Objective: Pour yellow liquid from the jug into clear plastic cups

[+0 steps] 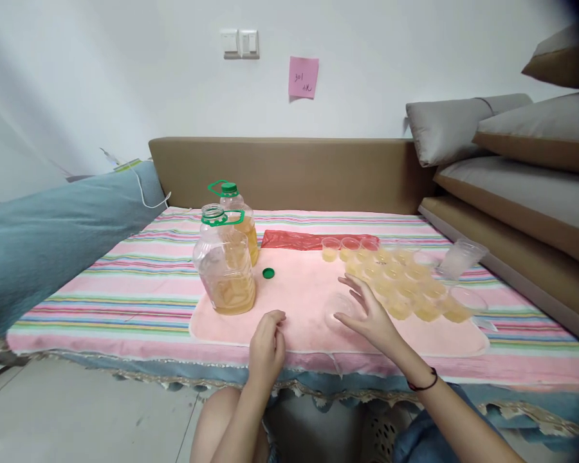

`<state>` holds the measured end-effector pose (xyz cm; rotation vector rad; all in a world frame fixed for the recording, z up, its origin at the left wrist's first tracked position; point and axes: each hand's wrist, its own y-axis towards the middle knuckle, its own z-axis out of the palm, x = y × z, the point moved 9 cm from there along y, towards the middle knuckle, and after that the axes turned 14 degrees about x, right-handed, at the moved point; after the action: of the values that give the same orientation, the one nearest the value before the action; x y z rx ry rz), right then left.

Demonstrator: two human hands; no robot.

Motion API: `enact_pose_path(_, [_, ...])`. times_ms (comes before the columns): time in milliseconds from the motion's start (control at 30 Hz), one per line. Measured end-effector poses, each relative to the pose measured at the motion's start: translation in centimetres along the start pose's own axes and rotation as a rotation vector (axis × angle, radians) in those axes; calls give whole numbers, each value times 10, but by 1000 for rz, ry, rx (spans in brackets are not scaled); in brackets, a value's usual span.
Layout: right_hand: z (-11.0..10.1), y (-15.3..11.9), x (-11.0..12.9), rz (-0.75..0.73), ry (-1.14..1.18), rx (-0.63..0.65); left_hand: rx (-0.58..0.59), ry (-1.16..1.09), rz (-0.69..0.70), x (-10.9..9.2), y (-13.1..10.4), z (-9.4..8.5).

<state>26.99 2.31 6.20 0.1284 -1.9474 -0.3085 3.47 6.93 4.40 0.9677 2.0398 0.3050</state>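
Observation:
My right hand (369, 316) reaches over the pink mat (296, 289) with thumb and fingers spread apart. Just by its thumb stands a clear plastic cup (336, 313), which looks empty; whether the thumb touches it I cannot tell. My left hand (267, 347) rests at the mat's front edge, fingers curled in, with nothing seen in them. Beyond it is a large uncapped plastic jug (226, 276) with a green handle, partly filled with yellow liquid. A green cap (268, 273) lies beside the jug. Several clear cups of yellow liquid (400, 289) are packed together right of my right hand.
A second jug (251, 235) with its green cap on stands behind the first. A red plastic bag (294, 240) lies at the mat's back edge. Nested clear cups (463, 257) lie at the right. Cushions (525, 193) are piled on the right, before a brown backrest (289, 173).

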Motion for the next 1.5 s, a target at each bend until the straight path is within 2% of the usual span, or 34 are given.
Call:
enact_pose_path(67, [9,13,19,-46,13,22,-78,23,-26,4,-2,-6])
enact_pose_path(133, [24,30,36,-94,35,54,-208,44,-81,9,-7,-18])
enact_pose_path(233, [57,58,55,-150,79,106,-430,38,-194,18,-21,-40])
enact_pose_path(300, [83,78,58,-169,119,138,-511,-2,-257,24,-28,-50])
enact_pose_path(500, [152,129,37,-181,267,225,-568,-171,-413,43,-39,-68])
enact_pose_path(700, [191,158,26,-204,407,290,-633,-293,-493,66,-51,-84])
enact_pose_path(900, [203,170,31,-280,486,249,-642,-376,-552,78,-62,-85])
enact_pose_path(1067, [205,173,33,-304,489,199,-722,-379,-511,77,-63,-88])
enact_pose_path(1167, [205,172,33,-297,483,165,-718,-367,-492,79,-62,-88])
enact_pose_path(1367, [196,152,52,-294,473,88,-744,-341,-399,77,-67,-97])
enact_pose_path(1500, [174,126,76,-307,458,43,-726,-339,-279,69,-66,-102])
